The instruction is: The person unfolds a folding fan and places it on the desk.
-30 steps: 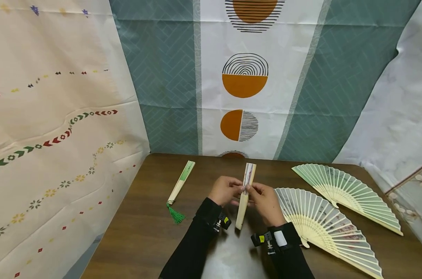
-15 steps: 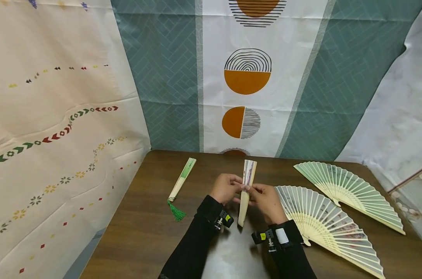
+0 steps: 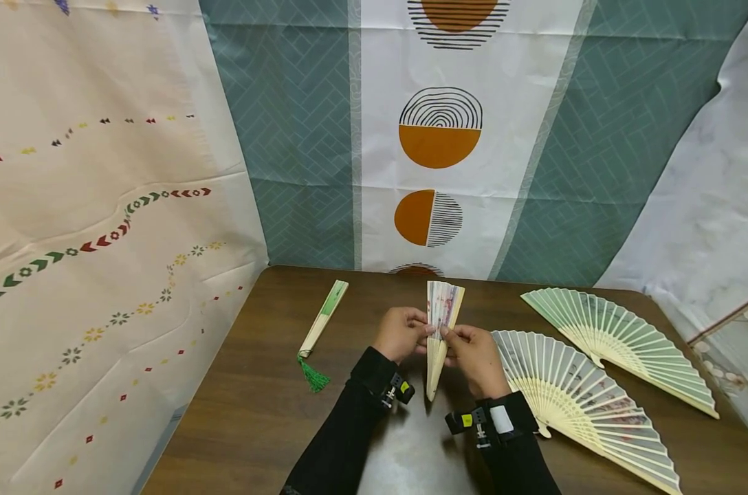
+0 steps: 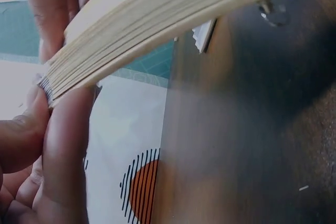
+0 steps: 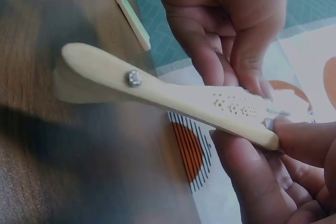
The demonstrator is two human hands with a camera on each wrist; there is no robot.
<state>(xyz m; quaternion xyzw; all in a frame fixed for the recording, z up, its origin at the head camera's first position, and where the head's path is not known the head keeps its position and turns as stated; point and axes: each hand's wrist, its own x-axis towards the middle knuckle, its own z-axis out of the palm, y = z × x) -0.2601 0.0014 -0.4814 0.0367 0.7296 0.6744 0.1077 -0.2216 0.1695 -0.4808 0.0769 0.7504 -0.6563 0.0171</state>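
Observation:
Both hands hold a bamboo folding fan [image 3: 438,330] above the middle of the brown table [image 3: 256,405]. Its paper top is spread a little into a narrow wedge. My left hand [image 3: 401,333] pinches the left side of the ribs, my right hand [image 3: 473,354] pinches the right guard stick. The left wrist view shows the stacked ribs [image 4: 152,30] between thumb and fingers [image 4: 63,145]. In the right wrist view the carved guard [image 5: 173,95] with its metal rivet [image 5: 134,77] lies between my fingertips [image 5: 299,140].
A folded fan with a green tassel [image 3: 321,323] lies at the left of the table. Two fully spread fans [image 3: 587,402] [image 3: 621,340] lie at the right. Patterned cloths hang behind and at both sides.
The fan's top has spread from fully folded to a narrow wedge. The hands stayed in about the same place.

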